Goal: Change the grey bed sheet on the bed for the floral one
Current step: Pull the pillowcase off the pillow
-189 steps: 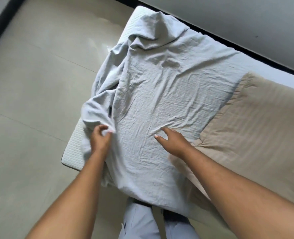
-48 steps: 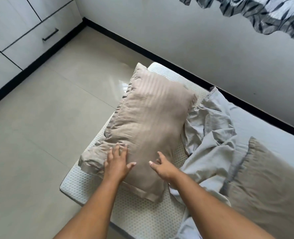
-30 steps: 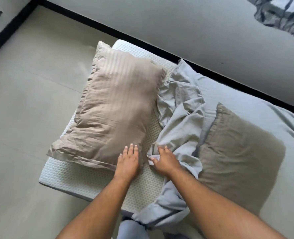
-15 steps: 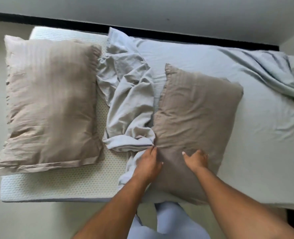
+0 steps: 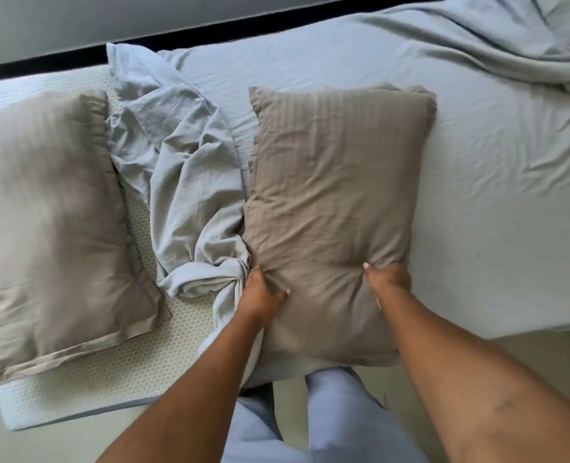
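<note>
The grey bed sheet (image 5: pixel 497 182) still covers the right part of the bed; its left end is peeled back and bunched in a crumpled heap (image 5: pixel 190 182), baring the white mattress (image 5: pixel 136 369). A beige striped pillow (image 5: pixel 333 182) lies on the sheet in the middle. My left hand (image 5: pixel 260 292) grips the pillow's near left side, right beside the bunched sheet. My right hand (image 5: pixel 388 279) pinches the pillow's near right side. The floral sheet is not in view.
A second beige pillow (image 5: pixel 43 222) lies on the bared mattress at the left. A dark skirting strip (image 5: pixel 210 31) runs along the wall behind the bed. Pale floor tiles (image 5: pixel 76 442) lie in front, with my light trousers (image 5: pixel 327 422) against the bed edge.
I have turned from the left pillow to the middle one. Both hands went from resting at its near edge to gripping its sides, the right hand further right.
</note>
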`<state>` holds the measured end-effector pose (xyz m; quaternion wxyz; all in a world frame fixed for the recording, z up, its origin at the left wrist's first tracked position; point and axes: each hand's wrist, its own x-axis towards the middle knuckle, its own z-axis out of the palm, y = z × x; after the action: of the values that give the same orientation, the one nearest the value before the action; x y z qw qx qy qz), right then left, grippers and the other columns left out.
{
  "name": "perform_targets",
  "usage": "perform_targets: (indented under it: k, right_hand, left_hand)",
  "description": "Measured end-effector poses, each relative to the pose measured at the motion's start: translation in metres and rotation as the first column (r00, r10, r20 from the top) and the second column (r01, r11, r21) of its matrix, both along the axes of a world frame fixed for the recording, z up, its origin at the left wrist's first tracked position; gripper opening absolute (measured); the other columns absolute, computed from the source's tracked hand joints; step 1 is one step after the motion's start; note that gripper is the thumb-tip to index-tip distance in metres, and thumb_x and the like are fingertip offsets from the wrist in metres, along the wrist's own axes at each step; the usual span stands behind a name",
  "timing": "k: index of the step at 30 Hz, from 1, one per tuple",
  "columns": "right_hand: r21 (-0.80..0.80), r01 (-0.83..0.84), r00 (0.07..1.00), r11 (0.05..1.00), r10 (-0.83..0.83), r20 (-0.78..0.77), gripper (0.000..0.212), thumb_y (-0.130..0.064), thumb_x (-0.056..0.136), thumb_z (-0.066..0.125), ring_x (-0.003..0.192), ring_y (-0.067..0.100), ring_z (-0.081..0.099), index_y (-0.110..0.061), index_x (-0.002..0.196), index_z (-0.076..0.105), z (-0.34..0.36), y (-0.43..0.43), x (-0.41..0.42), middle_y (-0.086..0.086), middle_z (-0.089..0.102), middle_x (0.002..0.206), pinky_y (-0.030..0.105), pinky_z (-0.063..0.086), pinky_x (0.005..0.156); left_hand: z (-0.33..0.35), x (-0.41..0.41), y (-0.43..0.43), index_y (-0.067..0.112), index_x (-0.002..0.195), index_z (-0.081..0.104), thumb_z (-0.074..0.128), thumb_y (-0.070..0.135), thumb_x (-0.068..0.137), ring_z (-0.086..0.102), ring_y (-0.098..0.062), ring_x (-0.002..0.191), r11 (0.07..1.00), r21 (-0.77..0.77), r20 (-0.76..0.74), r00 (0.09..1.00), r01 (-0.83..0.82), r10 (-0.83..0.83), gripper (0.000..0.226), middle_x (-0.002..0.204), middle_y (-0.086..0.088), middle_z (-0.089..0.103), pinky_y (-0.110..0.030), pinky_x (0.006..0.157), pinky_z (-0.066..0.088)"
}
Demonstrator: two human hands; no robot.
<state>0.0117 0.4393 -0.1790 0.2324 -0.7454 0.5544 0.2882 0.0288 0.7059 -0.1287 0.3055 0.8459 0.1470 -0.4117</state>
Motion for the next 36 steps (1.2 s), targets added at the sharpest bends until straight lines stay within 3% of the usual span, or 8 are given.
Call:
perform_targets:
  k: [3,6,12,16,25,30,33,36]
  right_hand:
    - [-0.032,-0.063,0.996,0.998,0.065,0.067,0.042,-0.037,0.099,0.060,0.128,0.041,0.055,-0.005,0.127,0.064,0.022,-0.006,0.001,0.021,0.060,0.137,0.047,0.045,0.105]
    - [-0.179,-0.126,0.965,0.976,0.162,0.205,0.040,-0.037,0.101,0.056,0.117,0.044,0.056,-0.001,0.113,0.066,0.060,0.004,0.001,0.026,0.058,0.125,0.047,0.045,0.096]
    - [-0.254,-0.182,0.685,0.950,0.308,0.660,0.029,-0.026,0.101,0.060,0.092,0.042,0.060,0.001,0.089,0.060,0.158,0.035,0.025,0.027,0.064,0.101,0.039,0.034,0.073]
    - [-0.313,-0.137,0.550,0.940,0.335,0.765,0.044,-0.032,0.102,0.058,0.074,0.040,0.055,-0.017,0.068,0.034,0.237,0.057,0.063,0.013,0.053,0.071,0.039,0.031,0.063]
    - [-0.247,-0.228,0.268,0.942,0.305,0.914,0.041,-0.039,0.101,0.059,0.075,0.024,0.049,-0.003,0.082,0.053,0.389,0.121,0.130,0.010,0.058,0.076,0.037,0.037,0.071]
    - [-0.023,-0.263,0.138,0.964,0.061,0.989,0.035,-0.047,0.096,0.060,0.082,0.018,0.059,-0.012,0.087,0.062,0.414,0.199,0.155,0.004,0.066,0.083,0.039,0.049,0.082]
    - [0.074,-0.296,0.140,0.952,-0.033,0.990,0.026,-0.043,0.097,0.061,0.097,0.015,0.066,-0.019,0.099,0.070,0.407,0.258,0.174,-0.002,0.073,0.099,0.037,0.051,0.093]
    - [0.095,-0.365,0.203,0.926,-0.021,0.979,0.038,-0.043,0.099,0.059,0.112,0.022,0.066,-0.011,0.118,0.069,0.378,0.319,0.191,0.006,0.073,0.117,0.044,0.051,0.103]
  left_hand:
    - [-0.001,0.001,0.003,0.009,0.157,0.021,0.079,0.042,0.082,0.032,-0.023,0.148,0.999,-0.002,0.002,0.999,-0.040,0.040,0.101,0.161,-0.008,0.033,-0.038,0.120,0.029]
    - [0.009,-0.001,-0.001,0.008,0.158,0.017,0.080,0.043,0.081,0.031,-0.024,0.148,0.997,-0.049,0.003,0.998,-0.057,0.057,0.106,0.162,-0.008,0.030,-0.037,0.121,0.028]
    - [0.012,-0.009,0.003,0.024,0.149,0.034,0.068,0.075,0.064,0.053,-0.017,0.131,0.950,-0.227,0.031,0.974,-0.212,0.225,0.104,0.144,0.003,0.054,-0.041,0.111,0.043]
    - [0.052,-0.006,0.009,0.028,0.147,0.036,0.068,0.079,0.066,0.052,-0.014,0.132,0.846,-0.379,-0.016,0.917,-0.375,0.400,0.102,0.143,0.007,0.053,-0.041,0.115,0.040]
    - [0.149,0.045,0.062,0.016,0.135,0.056,0.065,0.075,0.078,0.064,-0.016,0.115,0.533,-0.546,-0.263,0.736,-0.646,0.624,0.082,0.125,0.003,0.068,-0.037,0.108,0.047]
    - [0.196,0.078,0.146,0.011,0.123,0.066,0.080,0.068,0.063,0.071,-0.011,0.100,0.464,-0.600,0.035,0.558,-0.652,0.829,0.083,0.112,0.001,0.074,-0.033,0.096,0.056]
    - [0.219,0.095,0.223,0.013,0.116,0.066,0.086,0.044,0.075,0.069,-0.007,0.093,0.471,-0.586,0.224,0.426,-0.660,0.876,0.055,0.112,-0.004,0.073,-0.017,0.079,0.055]
    - [0.230,0.107,0.312,0.010,0.133,0.059,0.082,0.058,0.071,0.064,-0.024,0.117,0.571,-0.435,0.456,0.377,-0.696,0.806,0.081,0.128,-0.009,0.066,-0.033,0.098,0.052]
